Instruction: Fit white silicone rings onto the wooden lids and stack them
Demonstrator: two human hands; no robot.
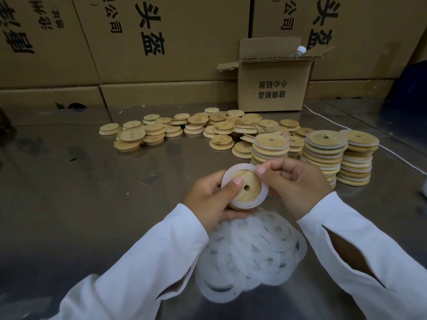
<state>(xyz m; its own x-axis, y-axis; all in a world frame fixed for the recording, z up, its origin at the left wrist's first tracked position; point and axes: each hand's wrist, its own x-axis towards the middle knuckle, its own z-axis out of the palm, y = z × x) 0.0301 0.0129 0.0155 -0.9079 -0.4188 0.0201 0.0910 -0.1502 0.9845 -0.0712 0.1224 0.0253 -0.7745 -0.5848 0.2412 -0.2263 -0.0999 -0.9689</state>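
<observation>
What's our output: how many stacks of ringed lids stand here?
3, in a row beyond the right hand: left stack, middle stack, right stack. More may sit out of view.

Left hand [208,199] fingers mostly behind lid [238,195]; bottle [301,50] mostly inside carton [272,88].

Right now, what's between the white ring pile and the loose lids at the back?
In the head view: the left hand and right hand holding a lid with a ring on it, then bare metal table.
</observation>
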